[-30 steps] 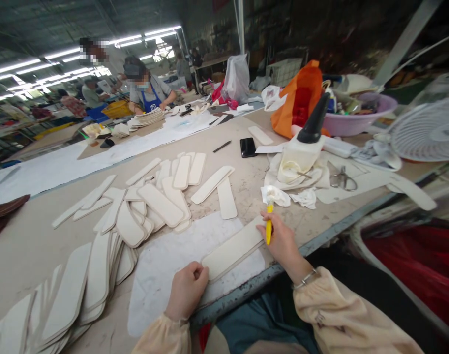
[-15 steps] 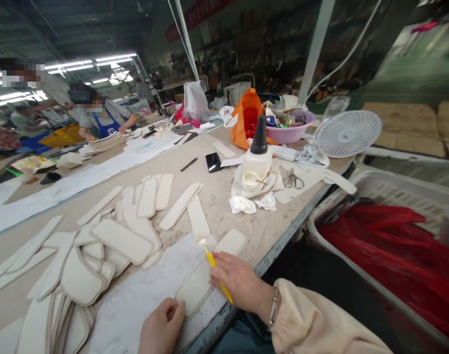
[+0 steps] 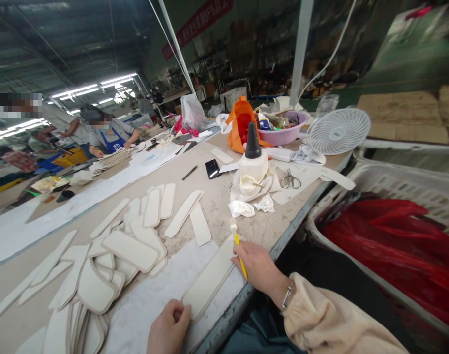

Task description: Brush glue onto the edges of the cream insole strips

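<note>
My right hand [image 3: 259,265] is closed round a yellow-handled brush [image 3: 240,255], its pale bristles over the far end of a long cream panel [image 3: 209,280] with rounded corners. That panel lies on a white sheet [image 3: 146,305] at the table's near edge. My left hand [image 3: 168,327] is curled, thumb and forefinger at the panel's near end; the fingertips' underside is hidden. Beyond the brush, crumpled white tissues [image 3: 242,208] lie by a white bottle [image 3: 254,167] with a black cone nozzle. An open cup-like hollow in the bottle's side shows cream-coloured paste.
Many loose cream panels [image 3: 132,250] are heaped on the left. Scissors [image 3: 290,181], a phone [image 3: 212,169] and a pen [image 3: 190,172] lie farther off. A white fan [image 3: 338,132] and a crate with red plastic [image 3: 379,241] are right. A co-worker [image 3: 111,135] stands across the table.
My right hand has moved the brush away and to the right, off the middle of the panel to its far end. My left hand stays at the near end. The whole view has shifted slightly.
</note>
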The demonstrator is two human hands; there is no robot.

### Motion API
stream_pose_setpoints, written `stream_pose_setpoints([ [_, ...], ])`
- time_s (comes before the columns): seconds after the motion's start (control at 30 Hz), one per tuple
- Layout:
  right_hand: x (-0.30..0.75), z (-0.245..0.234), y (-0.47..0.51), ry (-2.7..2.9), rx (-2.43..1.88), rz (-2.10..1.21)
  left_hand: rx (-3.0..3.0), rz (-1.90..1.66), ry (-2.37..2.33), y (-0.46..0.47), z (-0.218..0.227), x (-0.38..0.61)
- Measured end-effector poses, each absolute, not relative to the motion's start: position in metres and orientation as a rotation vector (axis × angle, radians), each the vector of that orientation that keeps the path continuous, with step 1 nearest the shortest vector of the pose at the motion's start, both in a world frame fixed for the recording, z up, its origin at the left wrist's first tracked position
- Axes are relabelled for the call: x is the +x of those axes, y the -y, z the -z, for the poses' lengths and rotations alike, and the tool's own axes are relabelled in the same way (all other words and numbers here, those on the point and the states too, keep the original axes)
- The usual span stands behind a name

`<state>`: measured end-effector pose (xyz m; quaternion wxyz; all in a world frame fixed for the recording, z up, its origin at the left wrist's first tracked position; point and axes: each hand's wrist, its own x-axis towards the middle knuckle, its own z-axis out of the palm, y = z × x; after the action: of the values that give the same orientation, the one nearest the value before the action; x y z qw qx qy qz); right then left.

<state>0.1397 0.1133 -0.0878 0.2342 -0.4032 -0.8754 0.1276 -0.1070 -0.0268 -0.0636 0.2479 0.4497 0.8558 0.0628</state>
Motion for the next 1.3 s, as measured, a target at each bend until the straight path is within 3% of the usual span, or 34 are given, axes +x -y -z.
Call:
stream_pose_setpoints([
  [0.3, 0.137, 0.092, -0.112, 2.354, -1.089, -0.36, 1.508, -0.034, -2.341, 0.006, 0.052, -0.117],
  [0.5, 0.147, 0.091, -0.116, 2.205, -1.061, -0.517, 1.379, -0.257, -2.272, 0.001, 0.054, -0.116],
  [0.57, 0.153, 0.091, -0.119, 2.097, -1.059, -0.565, 1.343, -0.403, -2.223, 0.003, 0.051, -0.11],
  [0.73, 0.162, 0.086, -0.128, 1.879, -0.985, -0.679, 0.896, -1.233, -1.95, 0.0, 0.023, -0.087],
  [0.87, 0.163, 0.081, -0.131, 1.774, -0.907, -0.783, 0.671, -1.598, -1.628, -0.015, -0.009, -0.07],
  [1.3, 0.148, 0.072, -0.106, 1.276, -0.6, -1.544, 0.496, -1.886, -1.301, -0.054, -0.084, -0.058],
])
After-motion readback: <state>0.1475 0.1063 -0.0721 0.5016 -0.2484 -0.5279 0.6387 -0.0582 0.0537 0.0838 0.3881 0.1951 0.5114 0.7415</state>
